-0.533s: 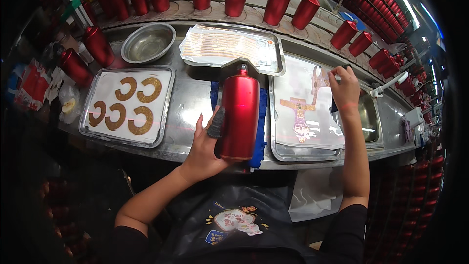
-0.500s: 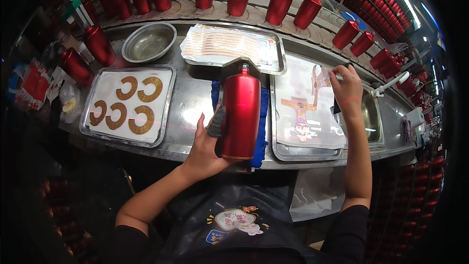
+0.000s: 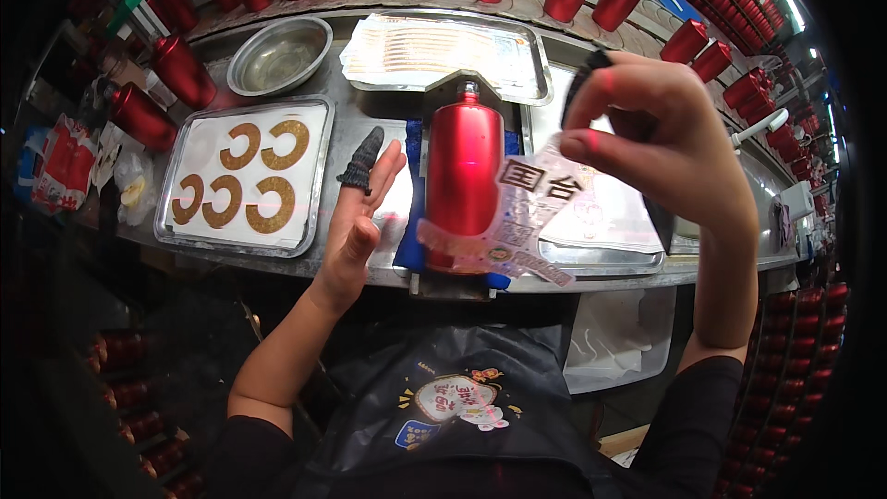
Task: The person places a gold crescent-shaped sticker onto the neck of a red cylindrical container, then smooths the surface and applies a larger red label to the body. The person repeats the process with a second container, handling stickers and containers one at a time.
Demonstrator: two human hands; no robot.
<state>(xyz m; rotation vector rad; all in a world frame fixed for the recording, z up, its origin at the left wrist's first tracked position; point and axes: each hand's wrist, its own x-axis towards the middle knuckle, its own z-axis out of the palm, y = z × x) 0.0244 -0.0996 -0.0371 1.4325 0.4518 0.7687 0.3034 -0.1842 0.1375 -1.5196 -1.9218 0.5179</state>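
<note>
A glossy red bottle (image 3: 462,162) with a clear neck lies in a dark metal holder (image 3: 450,288), neck pointing away from me. Between the thumb and forefinger of my right hand (image 3: 670,134) hangs a thin see-through decal (image 3: 519,212) with dark print and branching strips. Its lower end passes in front of the bottle; whether they touch I cannot tell. My left hand (image 3: 349,217) is open beside the bottle's left side, fingers up and nothing in them. A black finger cot (image 3: 360,166) covers one of its fingers.
At left, a metal tray (image 3: 319,187) bears several gold C-shaped decals (image 3: 274,206). Behind it stands a metal bowl (image 3: 277,55). A back tray (image 3: 540,65) holds striped decal sheets (image 3: 416,55); a right tray (image 3: 591,263) holds white sheets. Blue cloth (image 3: 407,245) lies under the holder. Red bottles line the far shelf.
My right hand has lifted the decal off the right tray and brought it up and left over the bottle. My left hand has come off the bottle, which now sits lower in the holder.
</note>
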